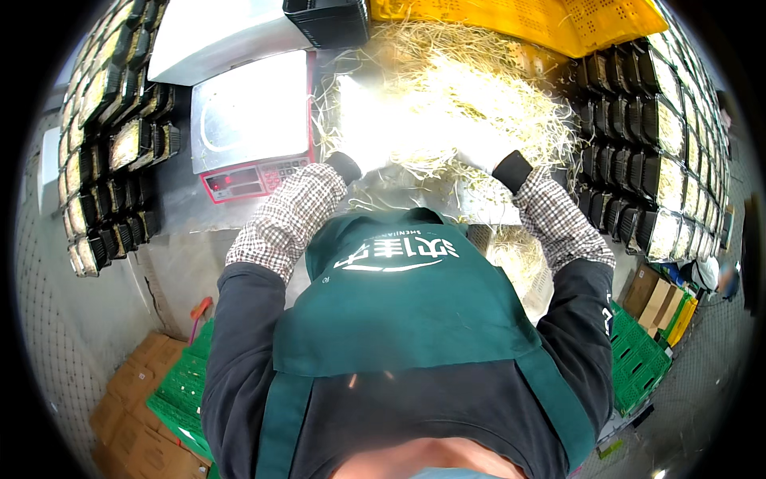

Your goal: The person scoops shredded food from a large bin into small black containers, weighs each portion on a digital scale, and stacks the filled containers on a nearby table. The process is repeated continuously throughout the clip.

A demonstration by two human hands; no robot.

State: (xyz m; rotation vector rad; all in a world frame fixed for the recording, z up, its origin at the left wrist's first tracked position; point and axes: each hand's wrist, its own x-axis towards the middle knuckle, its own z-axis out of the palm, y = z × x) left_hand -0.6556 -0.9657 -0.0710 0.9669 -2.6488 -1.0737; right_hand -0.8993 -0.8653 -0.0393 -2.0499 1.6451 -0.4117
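Note:
A large heap of pale bean sprouts [514, 102] lies on the metal worktop before me, its middle washed out by glare. My left hand [371, 158] reaches to the heap's near left side, mostly lost in the bright light. Against the sprouts at the near right is my right hand [479, 152], also overexposed. Whether either hand holds anything cannot be made out. Both forearms wear checked sleeve covers with dark cuffs. To the left of the heap stands a digital scale [254, 114] with a red frame, a metal pan and a lit display.
Stacked black trays of sprouts rise at the left [128, 143] and right [664, 179]. A yellow perforated crate [526, 21] and a black container [329, 24] border the far side. Below are a sprout-filled basket [520, 263], green crates [637, 359] and flattened cardboard [140, 419].

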